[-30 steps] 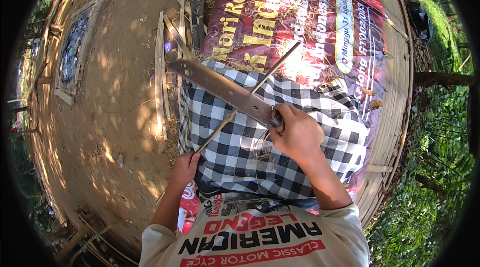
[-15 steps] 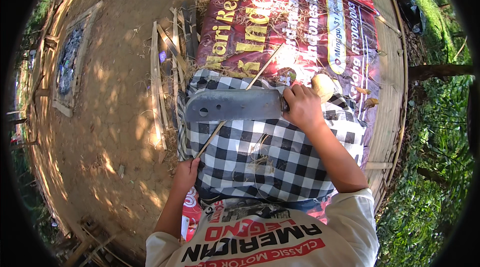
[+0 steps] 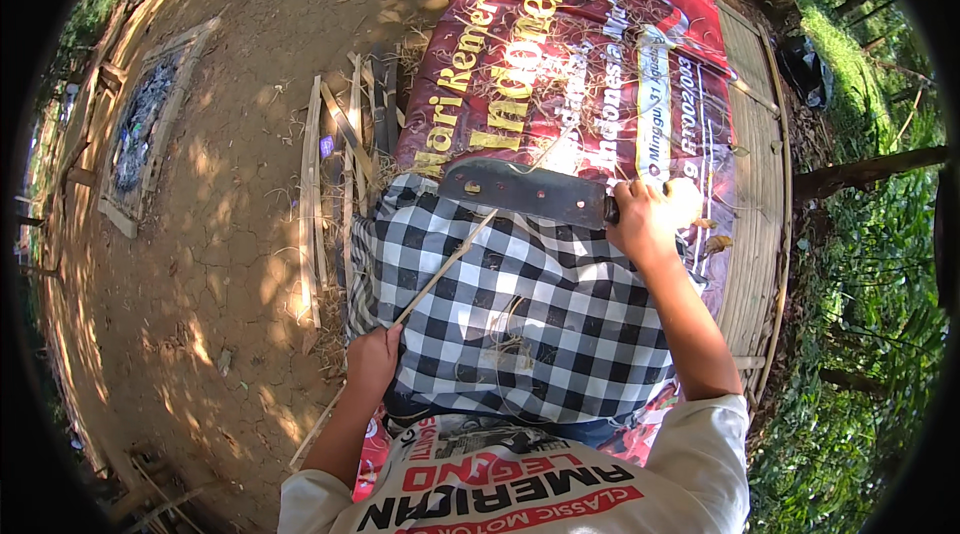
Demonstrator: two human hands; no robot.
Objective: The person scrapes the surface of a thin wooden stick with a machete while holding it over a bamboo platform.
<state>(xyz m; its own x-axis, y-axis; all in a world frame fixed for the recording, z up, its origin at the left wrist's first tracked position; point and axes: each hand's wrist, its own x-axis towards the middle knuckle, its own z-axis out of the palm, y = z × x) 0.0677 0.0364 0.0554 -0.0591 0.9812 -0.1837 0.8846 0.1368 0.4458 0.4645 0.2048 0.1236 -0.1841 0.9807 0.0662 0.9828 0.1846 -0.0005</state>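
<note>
My right hand (image 3: 648, 222) is closed round the handle of a broad, dark machete (image 3: 525, 194) with holes in its blade. The blade lies crosswise over a thin bamboo strip (image 3: 435, 282), above the far edge of a black-and-white checked cloth (image 3: 530, 314) on my lap. My left hand (image 3: 374, 356) pinches the strip at the cloth's left edge. The strip slants away to the right, passes under the blade, and a pale length shows beyond it. A rounded, pale knob (image 3: 684, 202) is beside my right hand; I cannot tell if it belongs to the handle.
A dark red printed banner (image 3: 460, 84) strewn with curly shavings covers part of a bamboo platform (image 3: 750, 184). Split bamboo pieces (image 3: 309, 204) lie on the dirt at left. Farther left is a framed ash pit (image 3: 150, 119). A black plastic bag (image 3: 803, 72) sits at far right.
The machete and my right hand have moved away from me and to the right, over the strip. More strip now trails past my left forearm. My left hand still holds it.
</note>
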